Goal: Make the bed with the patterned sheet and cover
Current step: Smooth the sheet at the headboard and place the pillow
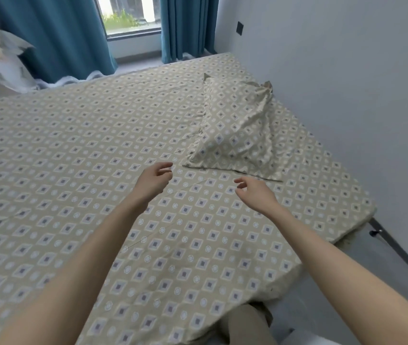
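The sheet, beige with rows of grey diamonds and white rings, lies spread over the whole bed, mostly flat, with a few thin creases running across its middle and its near edge hanging down toward the person. The cover, in the same pattern, lies crumpled on top of the sheet on the side near the wall, its far end bunched up and its near edge flat. Both arms reach out over the sheet. The left hand is near the cover's near corner, apart from it, its fingers loosely curled, spread a little and holding nothing. The right hand is just short of the cover's near edge, not touching it, with fingers likewise loosely bent and empty. The two hands are apart from each other. Beyond the bed hang teal curtains on either side of a window. A dark socket sits on the wall. A heap of pale bedding shows at the far left. At the bottom edge a leg in tan cloth stands against the bed, on a grey floor.
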{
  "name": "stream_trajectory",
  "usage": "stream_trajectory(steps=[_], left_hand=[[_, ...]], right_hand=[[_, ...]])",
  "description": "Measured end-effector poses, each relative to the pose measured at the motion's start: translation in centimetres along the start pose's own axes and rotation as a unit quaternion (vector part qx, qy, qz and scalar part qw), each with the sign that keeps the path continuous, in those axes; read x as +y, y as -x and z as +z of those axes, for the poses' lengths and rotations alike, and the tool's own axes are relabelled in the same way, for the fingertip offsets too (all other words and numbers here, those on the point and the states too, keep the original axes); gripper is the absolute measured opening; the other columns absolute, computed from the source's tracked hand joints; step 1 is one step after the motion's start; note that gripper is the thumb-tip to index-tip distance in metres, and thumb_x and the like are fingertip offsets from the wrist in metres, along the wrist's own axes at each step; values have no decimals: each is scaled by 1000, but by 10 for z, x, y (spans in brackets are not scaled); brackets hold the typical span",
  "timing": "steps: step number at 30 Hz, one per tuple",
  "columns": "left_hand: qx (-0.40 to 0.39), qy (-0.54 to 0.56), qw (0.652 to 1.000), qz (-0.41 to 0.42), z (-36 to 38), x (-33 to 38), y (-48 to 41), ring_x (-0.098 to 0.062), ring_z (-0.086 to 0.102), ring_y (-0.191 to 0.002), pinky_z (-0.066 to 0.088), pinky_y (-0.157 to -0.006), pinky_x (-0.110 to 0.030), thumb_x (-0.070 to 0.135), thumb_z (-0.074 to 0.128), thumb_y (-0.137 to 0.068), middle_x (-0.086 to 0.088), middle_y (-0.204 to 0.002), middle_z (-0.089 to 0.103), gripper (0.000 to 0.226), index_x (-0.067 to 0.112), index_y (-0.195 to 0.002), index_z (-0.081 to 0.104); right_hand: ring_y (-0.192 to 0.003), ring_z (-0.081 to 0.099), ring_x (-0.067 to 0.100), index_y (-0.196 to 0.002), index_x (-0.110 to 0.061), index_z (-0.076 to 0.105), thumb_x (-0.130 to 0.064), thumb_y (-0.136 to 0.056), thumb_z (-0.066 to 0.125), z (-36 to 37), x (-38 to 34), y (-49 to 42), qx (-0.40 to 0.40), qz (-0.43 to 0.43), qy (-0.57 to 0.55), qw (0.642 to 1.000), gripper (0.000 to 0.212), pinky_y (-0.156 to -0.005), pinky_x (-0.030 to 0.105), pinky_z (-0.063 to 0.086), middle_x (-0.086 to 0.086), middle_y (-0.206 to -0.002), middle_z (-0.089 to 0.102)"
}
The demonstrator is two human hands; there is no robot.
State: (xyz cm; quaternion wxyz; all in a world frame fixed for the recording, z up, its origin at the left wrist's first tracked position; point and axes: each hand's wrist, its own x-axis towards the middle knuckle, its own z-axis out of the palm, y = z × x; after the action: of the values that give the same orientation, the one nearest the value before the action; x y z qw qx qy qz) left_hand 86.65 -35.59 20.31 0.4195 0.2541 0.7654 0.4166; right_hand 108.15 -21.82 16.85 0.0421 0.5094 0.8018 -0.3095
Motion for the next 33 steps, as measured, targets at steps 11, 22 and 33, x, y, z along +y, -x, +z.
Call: stream_trajectory(steps=[11,22,33], left_hand=[[35,54,990,-123,167,55,-121,-22,55,-106,44,-93,-36,14,46,-96,-6,-120,55,38,18,-133,50],[57,147,954,-256,241,-12,-255,-21,57,-111,48,-95,-36,13,47,-97,-2,-129,54,37,21,-133,50],[61,165,934,-312,256,-83,-293,-24,57,-112,48,-89,-34,12,45,-96,-3,-129,55,36,19,-131,51]], right_hand=[[-111,54,21,-133,-11,51,-17,-94,51,-61,139,-160,-115,95,-174,973,40,-88,30,43,7,-131,55],[-128,49,23,-140,-11,41,-20,-102,39,27,191,-303,-170,418,-539,711,39,-97,37,43,3,-142,49],[-81,57,11,-97,-11,61,-45,-86,64,73,217,-391,-80,426,-726,534,36,-86,21,46,1,-94,61]])
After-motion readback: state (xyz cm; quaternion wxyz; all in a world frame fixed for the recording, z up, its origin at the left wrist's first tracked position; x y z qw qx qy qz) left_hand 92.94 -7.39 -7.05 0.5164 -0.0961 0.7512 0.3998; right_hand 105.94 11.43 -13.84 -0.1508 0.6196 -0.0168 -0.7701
